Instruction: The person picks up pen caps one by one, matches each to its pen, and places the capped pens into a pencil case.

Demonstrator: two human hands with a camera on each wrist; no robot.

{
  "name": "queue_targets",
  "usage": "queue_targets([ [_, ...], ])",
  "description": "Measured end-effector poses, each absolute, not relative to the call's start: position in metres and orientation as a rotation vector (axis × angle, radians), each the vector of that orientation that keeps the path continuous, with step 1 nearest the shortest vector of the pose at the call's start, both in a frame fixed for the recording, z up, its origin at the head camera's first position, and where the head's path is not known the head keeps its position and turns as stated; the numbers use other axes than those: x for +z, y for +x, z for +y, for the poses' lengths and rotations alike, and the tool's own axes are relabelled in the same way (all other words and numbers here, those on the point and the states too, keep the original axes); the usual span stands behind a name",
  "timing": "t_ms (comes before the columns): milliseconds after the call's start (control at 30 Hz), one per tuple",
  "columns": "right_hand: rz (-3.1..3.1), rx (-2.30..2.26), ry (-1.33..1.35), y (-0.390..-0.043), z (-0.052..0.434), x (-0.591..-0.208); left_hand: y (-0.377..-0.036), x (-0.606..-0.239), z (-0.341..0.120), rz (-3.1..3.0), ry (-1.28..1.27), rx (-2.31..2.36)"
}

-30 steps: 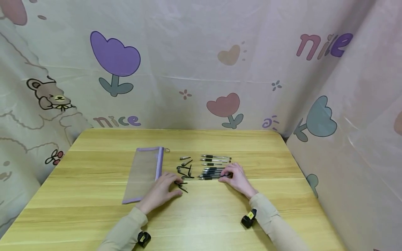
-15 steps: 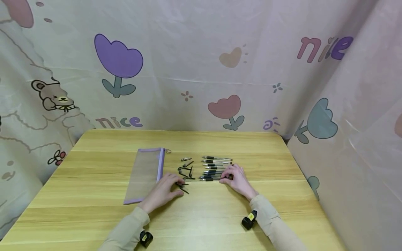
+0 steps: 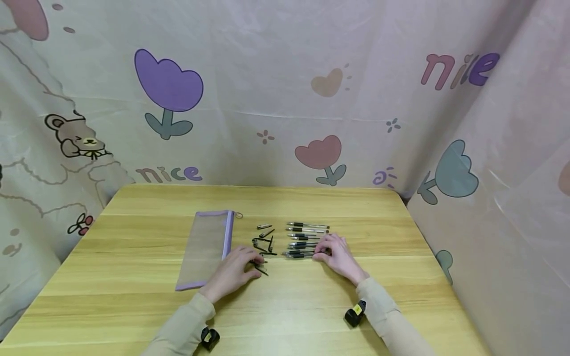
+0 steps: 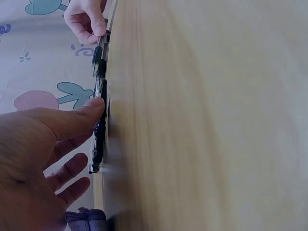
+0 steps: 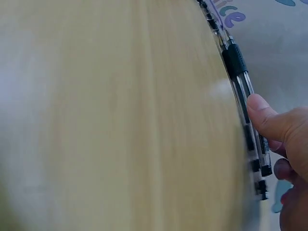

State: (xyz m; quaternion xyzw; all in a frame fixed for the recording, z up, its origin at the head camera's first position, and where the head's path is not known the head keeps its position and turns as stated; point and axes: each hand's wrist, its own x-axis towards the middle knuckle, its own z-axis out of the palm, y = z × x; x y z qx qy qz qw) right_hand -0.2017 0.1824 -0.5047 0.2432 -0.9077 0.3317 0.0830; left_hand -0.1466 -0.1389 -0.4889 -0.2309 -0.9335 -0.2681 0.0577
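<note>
My right hand [image 3: 336, 253] pinches a clear-barrelled gel pen [image 5: 236, 60] with a black grip between thumb and fingers, low over the near end of a pen row. Another black pen [image 5: 251, 144] lies right alongside it. The other pens [image 3: 308, 231] lie side by side, tips to the left. My left hand [image 3: 233, 271] rests beside the nearest black pen caps [image 3: 261, 270], thumb and fingers apart around them. In the left wrist view, its thumb overlaps the caps [image 4: 100, 130] and the other fingers are loosely bent. More loose caps [image 3: 262, 242] lie between the hands.
A mesh zip pouch [image 3: 205, 247] with purple edging lies flat at the left, partly under my left hand and forearm. All of this sits on a wood-grain table [image 3: 285, 306]. A printed curtain [image 3: 249, 89] hangs behind the far edge and along both sides.
The camera view has shifted slightly. At the near end of the row, the pens under my right hand have drawn closer together. My left hand has stayed nearly still by the caps.
</note>
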Motion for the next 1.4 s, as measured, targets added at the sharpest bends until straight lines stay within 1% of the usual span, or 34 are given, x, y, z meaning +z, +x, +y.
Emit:
queue_targets([
  [333, -2.793, 0.979, 0.790, -0.195, 0.189, -0.493, -0.147, -0.491, -0.137, -2.826, -0.684, -0.828],
  [633, -2.871, 1.088, 0.761, -0.189, 0.192, -0.492, -0.149, -0.493, -0.135, -2.817, -0.647, -0.841],
  [1033, -2.830, 1.165, 0.804, -0.187, 0.193, -0.494, -0.150, -0.494, -0.134, -2.824, -0.664, -0.796],
  [1400, -2.834, 1.208, 0.769, -0.187, 0.193, -0.494, -0.150, -0.494, -0.133, -2.772, -0.735, -0.652],
])
